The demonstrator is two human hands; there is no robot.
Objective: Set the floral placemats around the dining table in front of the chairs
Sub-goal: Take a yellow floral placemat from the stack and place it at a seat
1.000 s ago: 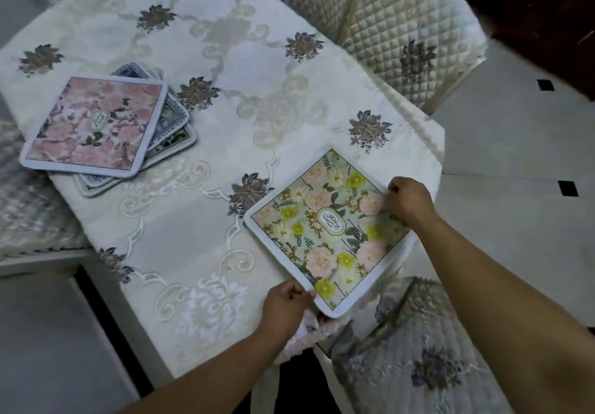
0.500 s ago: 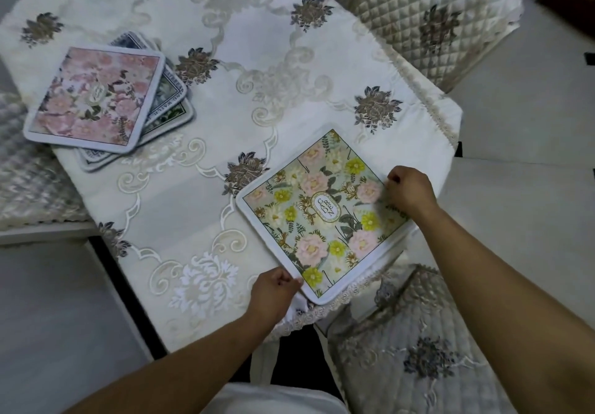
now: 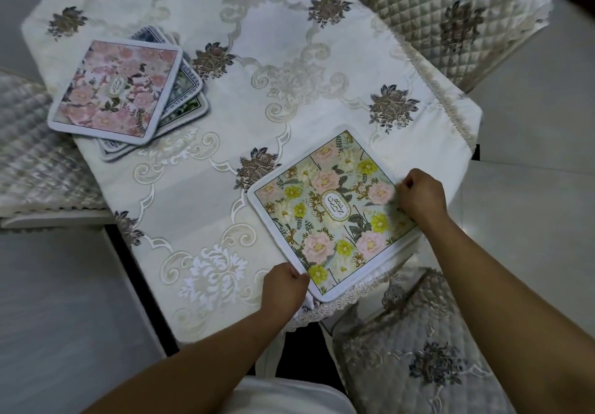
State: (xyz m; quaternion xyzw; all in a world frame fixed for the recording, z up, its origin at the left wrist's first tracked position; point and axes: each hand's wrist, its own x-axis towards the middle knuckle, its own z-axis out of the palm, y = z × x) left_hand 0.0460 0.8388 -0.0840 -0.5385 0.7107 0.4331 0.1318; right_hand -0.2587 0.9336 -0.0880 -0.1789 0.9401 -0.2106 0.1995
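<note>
1. A dining table [image 3: 289, 69] under a cream embroidered tablecloth [image 3: 199, 207] fills the upper and middle view.
2. A placemat printed with pink and yellow flowers and the word "GARDEN" [image 3: 333, 212] lies flat on the cloth at the table's 5 o'clock corner, turned like a diamond, its near corner reaching the lace edge of the cloth.
3. The left hand [image 3: 283, 288] sits at the mat's 7 o'clock edge, fingers curled and pinched on its white border.
4. The right hand [image 3: 421, 196] sits at the mat's 3 o'clock corner, fingers curled in on that corner; whether it pinches the border or only presses on it, I cannot tell.
5. A stack of other placemats [image 3: 128, 95] rests at the table's 9 o'clock side, well apart from the first mat. The top 1 shows pale pink flowers; dark-bordered mats fan out beneath it, their number unclear.
6. A quilted chair [image 3: 428, 349] stands at 5 o'clock, just below the mat being handled.
7. A second quilted chair [image 3: 450, 14] stands at 1 o'clock, and a third chair seat [image 3: 32, 162] at 9 o'clock beside the stack.
</note>
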